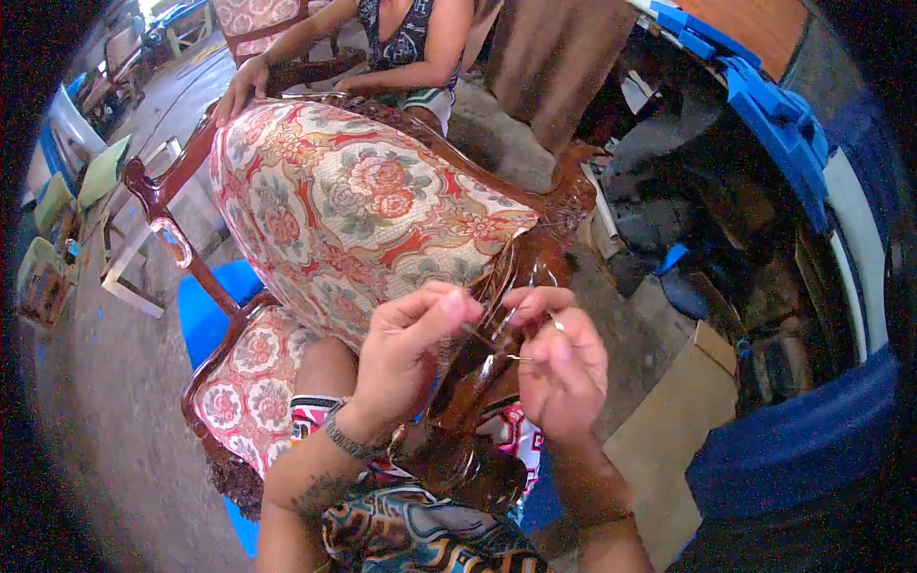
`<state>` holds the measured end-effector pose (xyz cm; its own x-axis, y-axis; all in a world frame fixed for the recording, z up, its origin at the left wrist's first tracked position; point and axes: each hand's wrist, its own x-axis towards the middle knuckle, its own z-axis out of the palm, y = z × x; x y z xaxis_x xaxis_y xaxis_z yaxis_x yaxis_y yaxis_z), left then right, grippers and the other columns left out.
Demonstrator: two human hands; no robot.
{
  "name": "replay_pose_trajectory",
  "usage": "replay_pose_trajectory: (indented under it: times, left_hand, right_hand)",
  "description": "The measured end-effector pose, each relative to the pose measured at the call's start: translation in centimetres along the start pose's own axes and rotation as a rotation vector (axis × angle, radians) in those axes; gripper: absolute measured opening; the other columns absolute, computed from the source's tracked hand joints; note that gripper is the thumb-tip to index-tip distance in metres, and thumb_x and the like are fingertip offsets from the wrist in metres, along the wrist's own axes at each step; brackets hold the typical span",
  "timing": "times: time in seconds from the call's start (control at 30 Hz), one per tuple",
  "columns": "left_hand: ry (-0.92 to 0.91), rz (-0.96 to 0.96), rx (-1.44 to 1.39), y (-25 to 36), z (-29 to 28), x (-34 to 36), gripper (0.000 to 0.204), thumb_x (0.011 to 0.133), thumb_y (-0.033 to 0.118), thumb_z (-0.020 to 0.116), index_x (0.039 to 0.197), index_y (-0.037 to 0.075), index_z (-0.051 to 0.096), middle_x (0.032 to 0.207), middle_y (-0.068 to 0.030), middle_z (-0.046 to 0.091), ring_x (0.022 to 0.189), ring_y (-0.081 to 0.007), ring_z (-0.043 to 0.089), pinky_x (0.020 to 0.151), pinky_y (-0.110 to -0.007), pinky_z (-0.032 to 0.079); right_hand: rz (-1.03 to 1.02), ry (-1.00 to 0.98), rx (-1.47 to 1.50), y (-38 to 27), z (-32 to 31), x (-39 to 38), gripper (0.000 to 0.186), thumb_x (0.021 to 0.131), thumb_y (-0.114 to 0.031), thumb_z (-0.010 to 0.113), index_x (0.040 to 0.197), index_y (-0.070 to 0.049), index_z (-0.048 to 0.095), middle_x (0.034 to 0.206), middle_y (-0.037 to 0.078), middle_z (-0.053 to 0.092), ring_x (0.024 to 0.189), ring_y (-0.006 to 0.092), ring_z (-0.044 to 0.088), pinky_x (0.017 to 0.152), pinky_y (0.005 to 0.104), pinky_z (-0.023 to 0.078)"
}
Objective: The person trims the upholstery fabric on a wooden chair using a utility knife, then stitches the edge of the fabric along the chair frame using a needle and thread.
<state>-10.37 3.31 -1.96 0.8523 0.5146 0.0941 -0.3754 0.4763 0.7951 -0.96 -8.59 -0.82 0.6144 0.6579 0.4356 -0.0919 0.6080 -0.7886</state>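
Note:
In front of me stands a carved, glossy dark-wood chair frame (468, 392) with a padded back (373, 191) in red and cream floral cloth. Over its near right corner, my left hand (406, 334) is closed in a pinch between thumb and finger on a thin strand (475, 333). Close by on the right, my right hand (568, 368) has its fingers curled and pinched on a thin pale strand (519, 358). Whether both hold the same strand, I cannot tell. The cloth's edge (521, 229) ends beside the wood near my fingers.
Across the chair sits another person (406, 48), one hand (244, 91) resting on the frame. A floral seat (253, 392) is at the lower left. To the right lie a tan board (669, 420), blue foam pieces (774, 105) and dark clutter (707, 181).

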Motion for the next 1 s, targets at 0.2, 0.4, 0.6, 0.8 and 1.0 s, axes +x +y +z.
replay_pose_trajectory:
  times: [0.2,0.4,0.6,0.8,1.0]
  left_hand:
    - [-0.443,0.637,0.605,-0.1,2.2,1.1,0.016,0.090,0.020,0.068,0.098,0.007,0.065,0.109,-0.0114,0.065,0.108,-0.0272,0.060,0.105,-0.047,0.038]
    - [-0.630,0.652,1.050,2.4,1.5,1.9,0.031,0.084,0.024,0.073,0.109,0.011,0.060,0.081,-0.0067,0.058,0.066,-0.0249,0.062,0.056,-0.036,0.051]
    - [-0.006,0.292,1.789,3.4,-1.1,-1.1,0.040,0.084,0.010,0.064,0.123,0.007,0.056,0.087,-0.0114,0.060,0.070,-0.0315,0.064,0.058,-0.040,0.053]
    - [-0.333,0.148,1.527,1.5,-3.0,-3.7,0.058,0.078,0.004,0.061,0.135,0.008,0.053,0.079,-0.0127,0.056,0.069,-0.0331,0.060,0.063,-0.044,0.050]
    - [-0.439,0.129,1.500,0.8,-5.2,-4.4,0.062,0.078,0.004,0.061,0.139,0.009,0.050,0.075,-0.0109,0.052,0.067,-0.0300,0.059,0.061,-0.042,0.050]
  right_hand:
    - [0.006,0.027,0.454,-5.6,0.7,-1.1,0.017,0.097,-0.024,0.044,0.084,-0.013,0.042,0.062,-0.002,0.040,0.050,0.0120,0.036,0.053,0.0348,0.034]
    - [-0.257,-0.005,0.288,-13.7,-1.9,-3.5,0.019,0.099,-0.023,0.039,0.082,-0.014,0.041,0.054,-0.002,0.031,0.043,0.0083,0.026,0.038,0.0268,0.021]
    - [-0.084,0.251,0.200,-9.9,-1.4,-5.6,0.022,0.099,-0.025,0.041,0.080,-0.013,0.039,0.054,-0.002,0.028,0.044,0.0082,0.022,0.040,0.0284,0.020]
    - [0.064,0.278,0.266,-6.0,-2.6,-4.1,0.019,0.094,-0.024,0.054,0.085,-0.014,0.041,0.056,-0.002,0.031,0.047,0.0107,0.022,0.048,0.0329,0.020]
    - [0.162,0.274,0.060,-4.0,-3.5,-1.0,0.020,0.096,-0.023,0.055,0.085,-0.010,0.044,0.059,-0.002,0.032,0.050,0.0082,0.026,0.048,0.0292,0.024]
